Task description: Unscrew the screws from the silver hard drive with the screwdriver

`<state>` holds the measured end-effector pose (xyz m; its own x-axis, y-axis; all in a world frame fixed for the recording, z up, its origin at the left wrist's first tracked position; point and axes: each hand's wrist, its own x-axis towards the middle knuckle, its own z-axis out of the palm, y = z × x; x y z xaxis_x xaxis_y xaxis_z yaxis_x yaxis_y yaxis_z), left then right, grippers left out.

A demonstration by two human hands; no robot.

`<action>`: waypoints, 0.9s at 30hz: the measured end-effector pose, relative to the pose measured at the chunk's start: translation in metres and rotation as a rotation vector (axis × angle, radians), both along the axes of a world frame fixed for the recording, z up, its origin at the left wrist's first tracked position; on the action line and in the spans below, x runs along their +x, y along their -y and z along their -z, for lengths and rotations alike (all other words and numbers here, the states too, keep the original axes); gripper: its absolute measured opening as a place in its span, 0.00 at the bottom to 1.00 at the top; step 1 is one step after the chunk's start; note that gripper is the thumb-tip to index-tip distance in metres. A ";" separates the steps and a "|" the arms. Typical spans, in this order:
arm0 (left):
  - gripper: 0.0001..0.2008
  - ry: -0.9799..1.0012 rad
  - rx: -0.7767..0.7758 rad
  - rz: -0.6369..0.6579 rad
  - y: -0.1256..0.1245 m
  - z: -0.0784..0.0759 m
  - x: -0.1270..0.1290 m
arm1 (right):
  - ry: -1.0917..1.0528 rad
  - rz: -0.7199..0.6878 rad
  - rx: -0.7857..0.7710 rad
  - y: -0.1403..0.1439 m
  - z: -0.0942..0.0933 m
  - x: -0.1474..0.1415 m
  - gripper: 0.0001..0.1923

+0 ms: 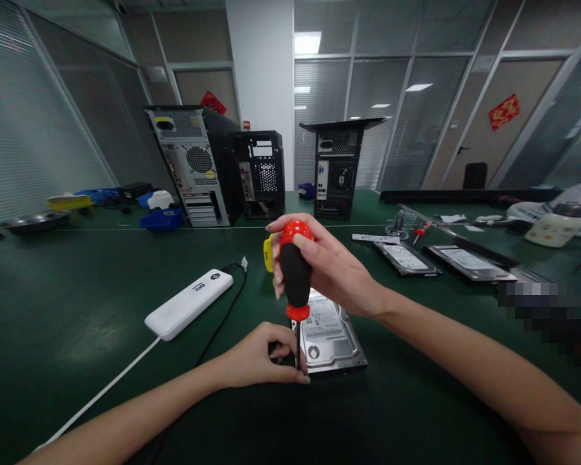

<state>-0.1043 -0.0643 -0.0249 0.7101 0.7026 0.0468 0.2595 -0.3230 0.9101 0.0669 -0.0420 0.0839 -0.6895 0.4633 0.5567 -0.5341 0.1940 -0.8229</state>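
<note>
My right hand (326, 258) is wrapped around the red and black handle of a screwdriver (295, 274), with the thumb along the top of the grip. The screwdriver stands nearly upright, its dark shaft pointing down at the front left corner of a silver hard drive (336, 336). That drive lies flat on the green table, label up, partly covered by my right hand. Thumb and index finger of my left hand (271, 355) are pinched at the screwdriver's tip, against the drive's corner. Those fingers hide the tip and whatever they may hold.
A white power bank (190, 303) with cables lies to the left. Behind my right hand is a yellow object (268, 253). Two more hard drives (407, 258) (468, 262) and a second screwdriver (419, 234) lie at right. Computer cases (223, 161) (264, 174) (337, 168) stand at the back.
</note>
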 end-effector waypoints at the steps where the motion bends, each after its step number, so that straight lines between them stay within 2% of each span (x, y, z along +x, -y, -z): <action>1: 0.09 0.007 -0.006 -0.001 0.000 0.000 0.000 | -0.008 0.004 0.003 -0.001 0.001 0.000 0.13; 9: 0.08 0.055 -0.048 -0.015 0.002 0.000 0.002 | -0.072 -0.061 0.088 -0.006 0.008 -0.002 0.12; 17: 0.10 0.055 -0.138 -0.048 0.003 0.000 0.002 | -0.081 -0.060 0.065 -0.006 0.007 -0.002 0.12; 21: 0.11 0.040 -0.126 -0.055 0.002 0.000 0.002 | -0.048 -0.062 0.042 -0.005 0.007 -0.001 0.11; 24: 0.10 0.046 -0.094 -0.035 0.001 0.000 0.002 | -0.031 -0.025 0.005 -0.001 0.005 0.002 0.17; 27: 0.09 0.074 -0.085 0.001 0.000 0.000 0.002 | 0.080 0.054 0.061 0.006 0.000 0.007 0.26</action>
<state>-0.1028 -0.0646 -0.0252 0.7076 0.7056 0.0391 0.1907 -0.2439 0.9509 0.0740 -0.0478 0.0836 -0.7074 0.4683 0.5294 -0.4548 0.2718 -0.8481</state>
